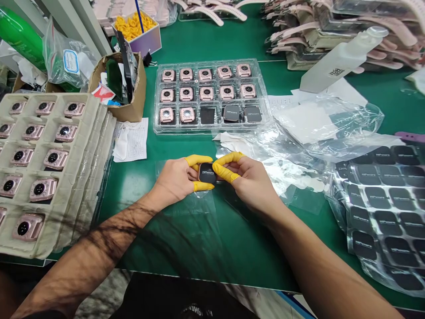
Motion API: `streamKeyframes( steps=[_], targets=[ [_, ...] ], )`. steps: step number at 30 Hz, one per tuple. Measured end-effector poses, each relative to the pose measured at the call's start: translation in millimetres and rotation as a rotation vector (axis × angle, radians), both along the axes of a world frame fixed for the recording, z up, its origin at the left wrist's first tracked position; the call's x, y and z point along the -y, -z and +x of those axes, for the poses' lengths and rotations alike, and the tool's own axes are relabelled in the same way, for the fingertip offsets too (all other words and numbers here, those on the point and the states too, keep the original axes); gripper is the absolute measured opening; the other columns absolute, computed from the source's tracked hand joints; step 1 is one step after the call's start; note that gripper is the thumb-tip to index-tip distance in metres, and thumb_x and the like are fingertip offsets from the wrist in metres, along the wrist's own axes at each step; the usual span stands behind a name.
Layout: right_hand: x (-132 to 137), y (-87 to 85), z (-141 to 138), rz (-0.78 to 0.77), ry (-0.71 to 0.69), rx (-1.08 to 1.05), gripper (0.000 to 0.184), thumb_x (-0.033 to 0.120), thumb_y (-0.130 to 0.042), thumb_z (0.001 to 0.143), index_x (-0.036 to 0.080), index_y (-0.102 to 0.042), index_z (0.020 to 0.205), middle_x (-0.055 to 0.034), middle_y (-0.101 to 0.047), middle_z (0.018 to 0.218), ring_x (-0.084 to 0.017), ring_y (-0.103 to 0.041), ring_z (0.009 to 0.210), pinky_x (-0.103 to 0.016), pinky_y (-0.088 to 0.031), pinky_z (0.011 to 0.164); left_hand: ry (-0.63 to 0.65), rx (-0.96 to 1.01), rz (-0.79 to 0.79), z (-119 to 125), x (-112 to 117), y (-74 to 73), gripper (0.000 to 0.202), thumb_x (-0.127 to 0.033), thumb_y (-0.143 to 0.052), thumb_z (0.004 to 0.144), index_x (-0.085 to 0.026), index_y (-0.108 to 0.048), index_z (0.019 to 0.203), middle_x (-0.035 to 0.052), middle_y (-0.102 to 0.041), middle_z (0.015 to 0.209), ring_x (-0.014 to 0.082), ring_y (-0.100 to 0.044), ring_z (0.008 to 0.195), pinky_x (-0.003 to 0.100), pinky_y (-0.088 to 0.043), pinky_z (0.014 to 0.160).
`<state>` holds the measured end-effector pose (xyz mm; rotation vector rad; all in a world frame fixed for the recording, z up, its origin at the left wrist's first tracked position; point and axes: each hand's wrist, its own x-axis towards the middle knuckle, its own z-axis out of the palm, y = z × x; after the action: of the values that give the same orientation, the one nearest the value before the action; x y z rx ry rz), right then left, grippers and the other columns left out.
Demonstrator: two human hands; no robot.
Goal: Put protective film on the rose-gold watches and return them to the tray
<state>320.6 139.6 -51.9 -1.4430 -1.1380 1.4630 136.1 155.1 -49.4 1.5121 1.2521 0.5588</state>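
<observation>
My left hand (pixel 177 181), with yellow finger cots on its thumb and a finger, grips a smartwatch case (pixel 206 173) by its edges. A black film with white lettering covers the face of the case, which points up. My right hand (pixel 244 175) also wears yellow cots; its thumb and finger are pinched at the case's right edge. Whether a corner of film sits in that pinch is hidden. Just beyond stands a clear tray (pixel 210 126) with several pink watch cases, most with their sensor backs up and two showing black faces.
Stacked pulp trays (pixel 89 146) of watch cases stand at left. Sheets of black stickers (pixel 378 195) lie at right. Clear plastic bags (pixel 318 128), a white bottle (pixel 338 64), a cardboard box (pixel 134 99) and a box of yellow finger cots (pixel 149 42) surround the tray.
</observation>
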Motion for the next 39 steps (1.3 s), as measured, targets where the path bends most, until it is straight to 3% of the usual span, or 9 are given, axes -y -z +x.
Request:
streamKeyframes(
  steps=[12, 26, 32, 36, 39],
  targets=[
    [-0.2, -0.3, -0.2, -0.015, 0.018, -0.007, 0.036, 0.046, -0.086, 0.064, 0.020, -0.067, 0.082, -0.0005, -0.069, 0.076, -0.016, -0.063, 0.073, -0.031, -0.051, 0.071, -0.005, -0.033, 0.029, 0.9, -0.6, -1.5, 0.060, -0.025, -0.090, 0.059, -0.024, -0.075, 0.117, -0.0024, -0.074, 0.072, 0.0152, -0.071, 0.068, 0.022, -0.055, 0.067],
    [1.9, 3.1, -0.6, 0.015, 0.003, 0.039, 0.032, 0.044, -0.081, 0.070, 0.020, -0.066, 0.085, -0.0009, -0.069, 0.079, -0.015, -0.063, 0.074, -0.030, -0.052, 0.071, -0.004, -0.029, 0.032, 0.4, 0.6, -2.1, 0.058, -0.026, -0.090, 0.059, -0.023, -0.075, 0.115, -0.0015, -0.074, 0.074, 0.0164, -0.072, 0.069, 0.023, -0.057, 0.068],
    [2.8, 5.8, -5.3, 0.054, 0.131, -0.008, 0.046, 0.045, -0.078, 0.075, 0.025, -0.053, 0.107, 0.0035, -0.063, 0.084, -0.014, -0.066, 0.069, -0.031, -0.058, 0.067, -0.011, 0.000, 0.007, 1.0, -0.3, -2.9, 0.056, -0.026, -0.089, 0.059, -0.023, -0.074, 0.113, -0.0019, -0.073, 0.073, 0.0169, -0.072, 0.071, 0.024, -0.057, 0.068],
    [4.7, 2.2, -2.8, 0.168, 0.268, 0.079, 0.036, 0.052, -0.060, 0.090, 0.029, -0.051, 0.116, -0.0009, -0.057, 0.106, -0.015, -0.068, 0.075, -0.035, -0.062, 0.071, -0.025, 0.059, -0.013, 0.7, 0.8, -1.0, 0.055, -0.028, -0.090, 0.058, -0.021, -0.074, 0.110, -0.0001, -0.072, 0.075, 0.0151, -0.070, 0.067, 0.024, -0.057, 0.065],
    [10.6, 0.0, -0.8, 0.437, 0.202, 0.283, 0.034, 0.047, -0.049, 0.096, 0.031, -0.053, 0.126, -0.0075, -0.054, 0.119, -0.021, -0.067, 0.093, -0.042, -0.060, 0.081, -0.144, 0.250, 0.034, -1.0, 3.5, 3.4, 0.059, -0.028, -0.093, 0.053, -0.019, -0.073, 0.108, 0.0054, -0.073, 0.095, 0.0146, -0.070, 0.072, 0.026, -0.060, 0.070]
  ],
)
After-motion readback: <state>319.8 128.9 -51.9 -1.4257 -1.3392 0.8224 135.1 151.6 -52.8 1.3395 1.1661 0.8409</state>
